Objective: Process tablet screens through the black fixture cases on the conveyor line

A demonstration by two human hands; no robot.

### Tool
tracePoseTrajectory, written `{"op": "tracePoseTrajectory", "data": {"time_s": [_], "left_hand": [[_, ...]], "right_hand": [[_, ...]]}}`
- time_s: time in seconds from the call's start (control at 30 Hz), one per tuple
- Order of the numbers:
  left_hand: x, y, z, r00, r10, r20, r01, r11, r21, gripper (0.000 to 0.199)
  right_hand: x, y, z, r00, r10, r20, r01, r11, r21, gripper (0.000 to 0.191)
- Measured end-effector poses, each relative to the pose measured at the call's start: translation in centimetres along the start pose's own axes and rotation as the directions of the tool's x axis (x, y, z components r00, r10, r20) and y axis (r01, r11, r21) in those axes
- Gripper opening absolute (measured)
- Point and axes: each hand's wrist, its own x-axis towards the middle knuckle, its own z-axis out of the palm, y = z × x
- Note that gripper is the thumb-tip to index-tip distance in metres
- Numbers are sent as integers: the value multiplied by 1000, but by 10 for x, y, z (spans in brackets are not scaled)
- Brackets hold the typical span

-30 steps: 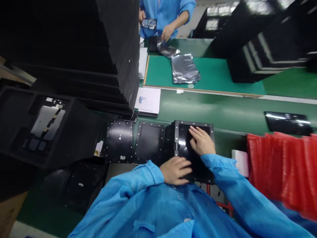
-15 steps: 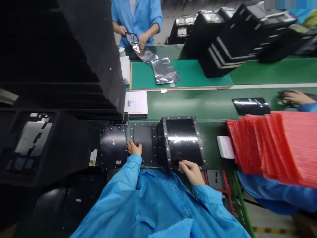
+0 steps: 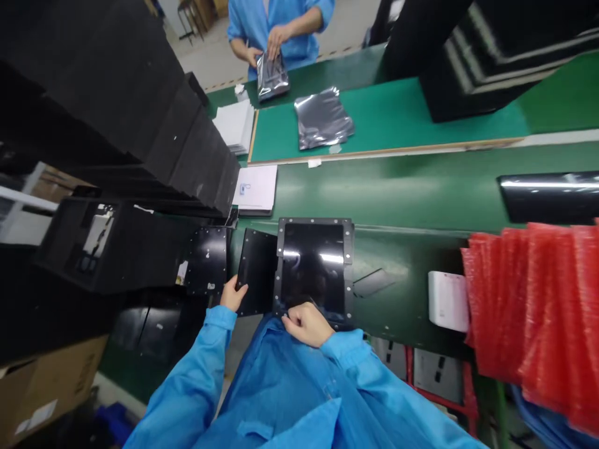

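My left hand point(image 3: 234, 294) holds the left edge of a black panel point(image 3: 257, 269) with studs along its border, which stands tilted. Right beside that panel lies a glossy black screen point(image 3: 314, 268) in a studded black frame point(image 3: 349, 249). Over the frame's near edge, my right hand point(image 3: 307, 323) is closed with its fingers curled; whatever they pinch is hidden. Left of my left hand lies another black studded plate point(image 3: 208, 259) with small pale marks.
Tall stacks of black foam trays point(image 3: 187, 149) rise at the left. Papers point(image 3: 255, 187) lie beyond the panel. Red bubble bags point(image 3: 528, 305) and a white box point(image 3: 448, 300) are at the right. A co-worker point(image 3: 281, 37) across the bench handles a silver bag point(image 3: 272, 76).
My left hand has gripped the panel, which now tilts up. My right hand has moved left along the screen frame and curled. The view has shifted, and the co-worker's device is in a silver bag.
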Motion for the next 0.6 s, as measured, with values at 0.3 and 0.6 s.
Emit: {"op": "tracePoseTrajectory", "data": {"time_s": [0.3,0.6], "left_hand": [[-153,77,46,750,624,220,-661,690,295,46],[-153,83,86,691,580,431,-722,522,455,56]], "right_hand": [[-2,5,-23,963,233,-134,-92,755,649,60],[-15,31,-64,824,423,-377,-112,774,623,59]]}}
